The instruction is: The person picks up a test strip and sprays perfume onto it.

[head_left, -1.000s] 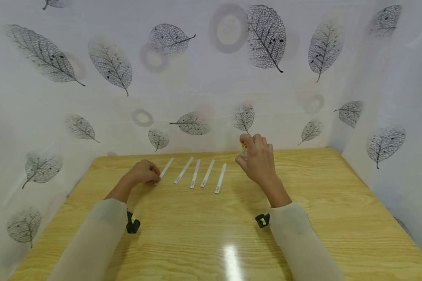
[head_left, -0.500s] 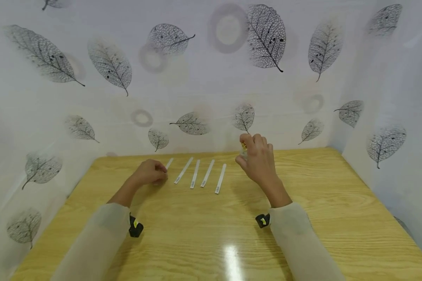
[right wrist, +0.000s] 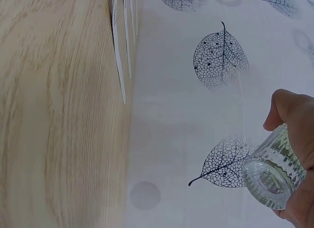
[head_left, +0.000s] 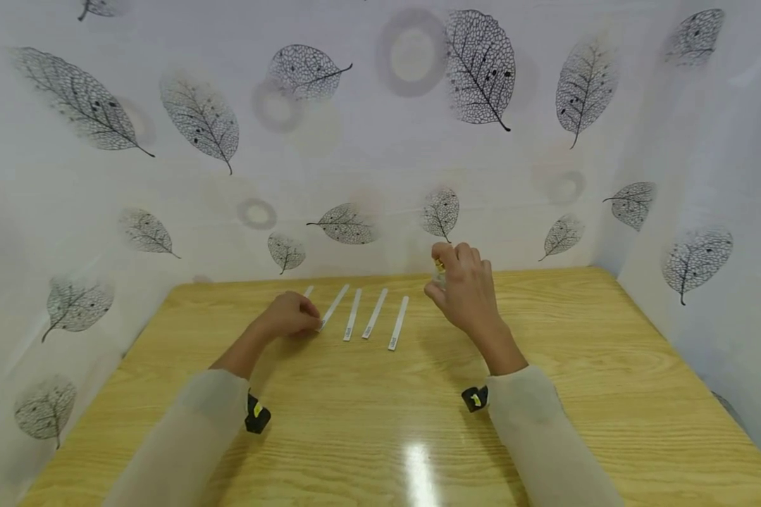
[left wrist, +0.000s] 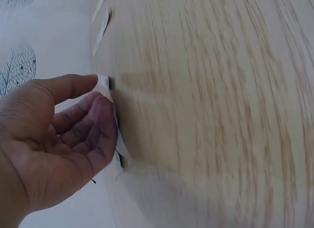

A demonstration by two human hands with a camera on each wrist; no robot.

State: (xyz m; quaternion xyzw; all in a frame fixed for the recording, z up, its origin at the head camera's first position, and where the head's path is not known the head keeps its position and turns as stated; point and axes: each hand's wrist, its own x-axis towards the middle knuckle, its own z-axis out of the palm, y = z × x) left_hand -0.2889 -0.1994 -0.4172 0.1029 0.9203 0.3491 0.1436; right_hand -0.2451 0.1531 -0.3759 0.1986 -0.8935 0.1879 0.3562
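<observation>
Several white paper test strips lie in a row on the table, each with small dark print at its near end. My left hand (head_left: pixel 292 315) is at the near end of the second strip (head_left: pixel 336 304) from the left, fingers loosely bent. A gap shows between its upper two fingertips in the left wrist view. It hides most of the leftmost strip (head_left: pixel 308 290). My right hand (head_left: pixel 468 285), raised beyond the rightmost strip (head_left: pixel 399 324), grips a small ribbed glass perfume bottle (right wrist: pixel 272 171) with a gold top. Its index finger bends over that top; the bottle's base faces the right wrist camera.
The wood-grain table (head_left: pixel 355 422) ends at a pale curtain (head_left: pixel 368 155) printed with leaves, which also closes off both sides. Two more strips, the third (head_left: pixel 352 315) and the fourth (head_left: pixel 375 313), lie between the hands.
My left hand has moved right, from the near end of the leftmost strip to that of the second. My right hand and the perfume bottle stay where they were.
</observation>
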